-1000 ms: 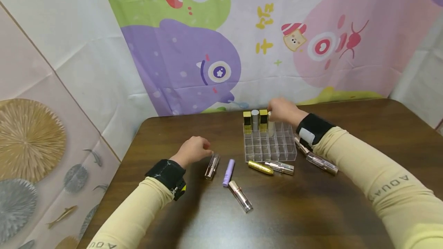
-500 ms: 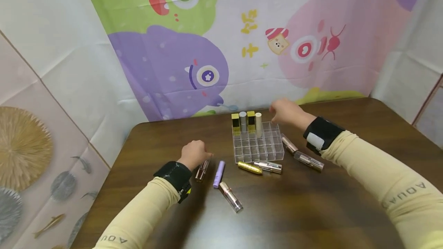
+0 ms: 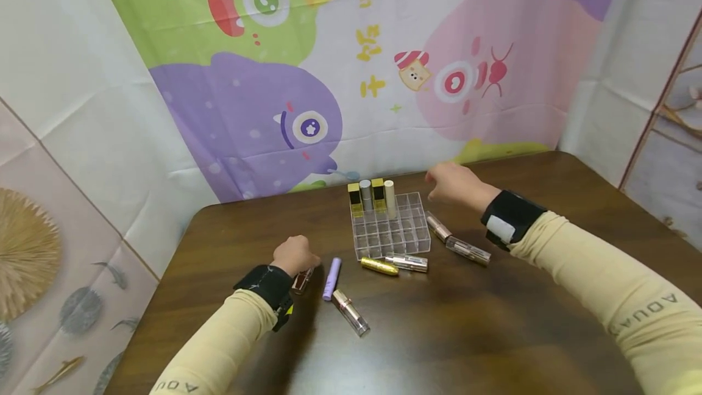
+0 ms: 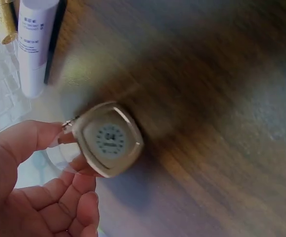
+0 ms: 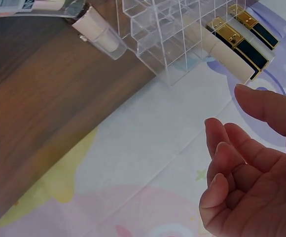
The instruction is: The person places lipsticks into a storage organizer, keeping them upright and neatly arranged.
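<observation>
At the far left, a gold disc (image 3: 24, 255) decorates the wall. Next comes the left hand (image 3: 294, 253), low over the left part of the desk (image 3: 450, 328); its grip is narrow, thumb and fingers pinching the 04 tube (image 4: 111, 140), whose labelled end faces the wrist camera. Whether that tube touches the desk, I cannot tell. Just right of it lies the purple tube (image 3: 331, 279), and nearer, slanting right, the rose tube (image 3: 351, 313), its far end close to the purple one. The clear rack (image 3: 392, 239) stands farther back, near the middle. Upright in its far row, from the left, are a black-and-gold tube (image 3: 355, 200), a grey tube (image 3: 365, 194), a second black-and-gold tube (image 3: 378, 195) and a cream tube (image 3: 390, 195). Along the rack's near side lie the gold tube (image 3: 379, 266) and, just right, the silver tube (image 3: 408, 263). Right of the rack, the pink tube (image 3: 439, 228) lies slanted, its near end close to the clear-capped tube (image 3: 468, 250). The right hand (image 3: 459, 185) hangs over the far right of the desk, apart from the rack, fingers loosely curled and thumb standing off, a fairly wide grip. Behind everything hangs a cartoon cloth (image 3: 373, 127).
</observation>
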### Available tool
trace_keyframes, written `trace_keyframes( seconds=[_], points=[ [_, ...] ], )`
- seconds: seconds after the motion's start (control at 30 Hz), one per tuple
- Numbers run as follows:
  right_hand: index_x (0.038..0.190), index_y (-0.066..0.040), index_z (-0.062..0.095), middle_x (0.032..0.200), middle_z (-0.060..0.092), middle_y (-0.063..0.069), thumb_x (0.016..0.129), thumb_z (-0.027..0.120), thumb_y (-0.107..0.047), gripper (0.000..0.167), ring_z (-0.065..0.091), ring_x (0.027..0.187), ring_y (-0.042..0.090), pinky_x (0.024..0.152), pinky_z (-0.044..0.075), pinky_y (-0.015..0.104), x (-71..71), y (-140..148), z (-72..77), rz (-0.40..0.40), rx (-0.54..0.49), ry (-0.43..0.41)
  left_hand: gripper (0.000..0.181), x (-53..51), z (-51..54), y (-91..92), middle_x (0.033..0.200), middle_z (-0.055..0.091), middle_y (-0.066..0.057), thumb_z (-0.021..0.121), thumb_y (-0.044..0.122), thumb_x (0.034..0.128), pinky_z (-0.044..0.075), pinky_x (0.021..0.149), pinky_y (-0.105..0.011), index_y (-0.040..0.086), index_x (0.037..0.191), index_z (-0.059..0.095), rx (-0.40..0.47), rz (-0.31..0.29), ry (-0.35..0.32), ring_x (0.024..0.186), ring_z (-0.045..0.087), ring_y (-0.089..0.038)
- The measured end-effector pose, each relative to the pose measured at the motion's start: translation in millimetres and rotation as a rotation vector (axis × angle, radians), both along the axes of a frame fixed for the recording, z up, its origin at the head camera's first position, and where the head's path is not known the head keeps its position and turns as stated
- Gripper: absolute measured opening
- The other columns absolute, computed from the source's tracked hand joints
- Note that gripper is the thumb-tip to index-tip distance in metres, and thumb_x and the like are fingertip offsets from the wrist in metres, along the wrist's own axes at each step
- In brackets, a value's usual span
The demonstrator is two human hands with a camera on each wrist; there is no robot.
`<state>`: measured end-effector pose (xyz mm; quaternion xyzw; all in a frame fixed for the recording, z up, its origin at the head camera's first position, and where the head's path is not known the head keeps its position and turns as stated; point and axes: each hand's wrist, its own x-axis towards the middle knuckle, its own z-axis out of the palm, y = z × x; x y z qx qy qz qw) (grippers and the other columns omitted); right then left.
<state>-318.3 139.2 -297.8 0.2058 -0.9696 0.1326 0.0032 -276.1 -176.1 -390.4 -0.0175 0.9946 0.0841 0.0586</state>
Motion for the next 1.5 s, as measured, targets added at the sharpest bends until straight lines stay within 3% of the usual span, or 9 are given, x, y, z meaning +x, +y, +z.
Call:
trace_keyframes(
  seconds=[0.13,0.3,0.57,0.9,1.13,1.33,1.43,1.5],
  points=[
    [0.110,0.006,0.060,0.112,0.060,0.023,0.075,0.063,-0.008,0.038,0.055,0.103,0.038,0.085,0.044,0.048,1.1,1.3,-0.7,0.005,-0.001,0.013,0.026,-0.4,8.8,-0.2,0.082,0.065,-0.012,0.071,0.029,0.0719,0.048,0.057,-0.040,0.005,0.071,0.060,0.012,-0.006,0.005,0.071,0.061,-0.026],
    [0.109,0.007,0.060,0.111,0.060,0.023,0.075,0.064,-0.007,0.037,0.056,0.103,0.037,0.084,0.045,0.047,1.6,2.6,-2.8,0.003,-0.010,0.011,0.022,-3.1,30.9,2.1,0.085,0.065,-0.013,0.070,0.025,0.0721,0.047,0.056,-0.040,0.005,0.071,0.059,0.043,-0.002,0.023,0.072,0.059,-0.025],
    [0.111,0.006,0.060,0.113,0.060,0.023,0.079,0.065,-0.010,0.036,0.056,0.103,0.037,0.084,0.045,0.047,7.1,7.7,-10.0,-0.003,-0.020,-0.034,0.019,-5.9,65.5,5.0,0.076,0.055,-0.006,0.067,0.020,0.0748,0.043,0.056,-0.034,0.008,0.067,0.055,0.058,-0.008,-0.009,0.068,0.050,-0.019],
    [0.109,0.007,0.060,0.111,0.060,0.024,0.077,0.066,-0.008,0.036,0.056,0.102,0.038,0.083,0.045,0.046,10.9,18.5,-17.7,0.009,-0.045,-0.032,0.013,-11.5,107.0,18.7,0.072,0.052,-0.004,0.064,0.014,0.0723,0.040,0.053,-0.032,0.009,0.062,0.057,0.071,-0.037,0.037,0.067,0.045,-0.019],
    [0.109,0.008,0.059,0.111,0.060,0.025,0.077,0.065,-0.009,0.037,0.055,0.103,0.039,0.084,0.045,0.046,10.4,27.3,-23.1,0.001,-0.028,-0.042,0.031,-15.0,130.2,36.4,0.050,0.035,0.004,0.063,0.010,0.0685,0.032,0.047,-0.029,0.015,0.047,0.042,0.080,-0.122,0.111,0.054,0.035,-0.016],
    [0.110,0.008,0.059,0.110,0.060,0.025,0.077,0.065,-0.009,0.038,0.056,0.102,0.039,0.083,0.045,0.047,11.5,33.4,-25.8,-0.011,-0.035,-0.050,0.034,-19.1,144.4,54.8,0.048,0.032,0.005,0.066,0.008,0.0675,0.025,0.045,-0.025,0.014,0.046,0.040,0.110,-0.202,0.140,0.049,0.029,-0.013],
    [0.111,0.008,0.059,0.110,0.060,0.025,0.077,0.066,-0.010,0.039,0.056,0.102,0.039,0.082,0.045,0.046,11.7,35.7,-26.4,-0.014,-0.034,-0.060,0.034,-21.1,150.0,64.8,0.050,0.035,0.005,0.068,0.009,0.0681,0.026,0.048,-0.024,0.014,0.048,0.041,0.116,-0.245,0.144,0.049,0.029,-0.011],
    [0.111,0.008,0.058,0.111,0.060,0.025,0.078,0.066,-0.010,0.039,0.055,0.103,0.039,0.083,0.045,0.046,11.2,37.2,-27.2,-0.018,-0.035,-0.069,0.025,-21.5,152.7,72.1,0.055,0.044,0.003,0.070,0.009,0.0680,0.031,0.050,-0.025,0.010,0.053,0.050,0.113,-0.263,0.145,0.053,0.036,-0.013]
  ],
)
